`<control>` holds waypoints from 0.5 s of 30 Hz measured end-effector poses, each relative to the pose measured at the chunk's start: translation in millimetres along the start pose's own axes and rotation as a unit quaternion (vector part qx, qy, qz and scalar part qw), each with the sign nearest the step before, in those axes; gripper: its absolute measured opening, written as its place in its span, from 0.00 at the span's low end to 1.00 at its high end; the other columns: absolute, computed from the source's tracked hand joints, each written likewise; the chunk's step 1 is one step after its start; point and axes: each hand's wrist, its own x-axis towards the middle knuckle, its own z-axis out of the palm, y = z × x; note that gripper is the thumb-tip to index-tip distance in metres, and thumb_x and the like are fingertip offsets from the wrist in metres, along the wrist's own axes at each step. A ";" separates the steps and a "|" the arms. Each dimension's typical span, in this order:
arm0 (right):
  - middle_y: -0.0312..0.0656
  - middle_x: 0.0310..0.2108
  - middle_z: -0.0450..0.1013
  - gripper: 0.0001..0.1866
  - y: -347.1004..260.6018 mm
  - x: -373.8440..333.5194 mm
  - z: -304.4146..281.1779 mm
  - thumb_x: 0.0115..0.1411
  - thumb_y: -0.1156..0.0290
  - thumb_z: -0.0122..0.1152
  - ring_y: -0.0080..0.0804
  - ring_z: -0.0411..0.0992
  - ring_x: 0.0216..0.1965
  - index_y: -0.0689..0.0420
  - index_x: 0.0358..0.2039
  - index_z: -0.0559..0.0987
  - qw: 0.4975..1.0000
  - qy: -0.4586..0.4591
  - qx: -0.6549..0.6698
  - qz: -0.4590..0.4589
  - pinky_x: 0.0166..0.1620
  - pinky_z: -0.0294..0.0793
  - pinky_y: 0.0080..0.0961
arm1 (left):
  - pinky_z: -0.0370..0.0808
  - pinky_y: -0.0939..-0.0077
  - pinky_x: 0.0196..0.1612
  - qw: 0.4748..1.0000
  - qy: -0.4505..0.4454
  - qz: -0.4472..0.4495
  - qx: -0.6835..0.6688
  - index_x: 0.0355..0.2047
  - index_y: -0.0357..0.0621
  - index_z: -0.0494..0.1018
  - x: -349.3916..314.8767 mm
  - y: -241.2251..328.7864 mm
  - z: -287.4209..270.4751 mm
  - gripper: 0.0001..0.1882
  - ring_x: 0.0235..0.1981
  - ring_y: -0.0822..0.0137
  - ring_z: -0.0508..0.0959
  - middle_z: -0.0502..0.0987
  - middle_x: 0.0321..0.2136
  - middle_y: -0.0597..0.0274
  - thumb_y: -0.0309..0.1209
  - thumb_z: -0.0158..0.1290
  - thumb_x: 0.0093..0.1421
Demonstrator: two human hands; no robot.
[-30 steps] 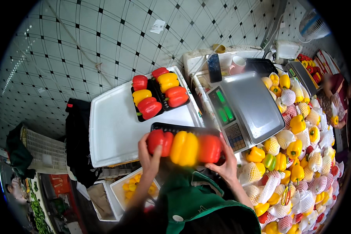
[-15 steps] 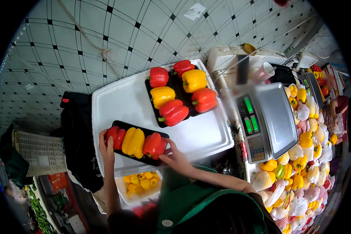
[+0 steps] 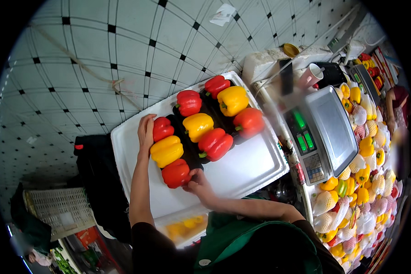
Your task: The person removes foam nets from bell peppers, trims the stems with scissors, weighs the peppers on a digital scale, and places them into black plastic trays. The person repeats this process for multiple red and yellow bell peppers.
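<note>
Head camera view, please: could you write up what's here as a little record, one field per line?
Left hand: at the far end of the leftmost black tray
Right hand: gripping that tray's near end
Leftmost tray's contents: red pepper, yellow pepper, red pepper, far to near
Other pepper rows: two, to its right, each red, yellow, red
Underneath: large white tray
Right of white tray: scale, display lit green
Beyond scale: pink cup
Far right: heap of peppers, many in netting
</note>
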 end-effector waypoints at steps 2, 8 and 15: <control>0.41 0.42 0.65 0.18 1.9 14.9 5.0 0.54 0.82 0.47 0.30 0.70 0.43 0.52 0.44 0.60 1.000 0.002 -0.020 -0.014 0.51 0.72 0.29 | 0.66 0.70 0.52 0.987 -0.008 0.077 0.139 0.41 0.40 0.74 23.8 -3.1 -4.4 0.15 0.46 0.57 0.72 0.74 0.42 0.54 0.37 0.46 0.62; 0.40 0.37 0.69 0.21 6.4 38.3 -18.3 0.53 0.81 0.53 0.27 0.69 0.39 0.53 0.47 0.62 0.986 -0.055 -0.130 -0.084 0.45 0.70 0.25 | 0.65 0.66 0.54 0.972 -0.057 0.028 0.227 0.45 0.38 0.72 58.6 -11.5 -16.1 0.16 0.48 0.53 0.71 0.74 0.43 0.50 0.33 0.48 0.60; 0.39 0.33 0.75 0.14 -56.7 -46.9 -111.6 0.59 0.68 0.54 0.25 0.74 0.31 0.58 0.44 0.76 0.952 -0.191 -0.237 0.041 0.33 0.75 0.22 | 0.70 0.71 0.51 0.972 0.009 0.167 0.163 0.50 0.34 0.69 76.5 -42.6 -63.6 0.17 0.47 0.58 0.74 0.75 0.45 0.50 0.32 0.45 0.66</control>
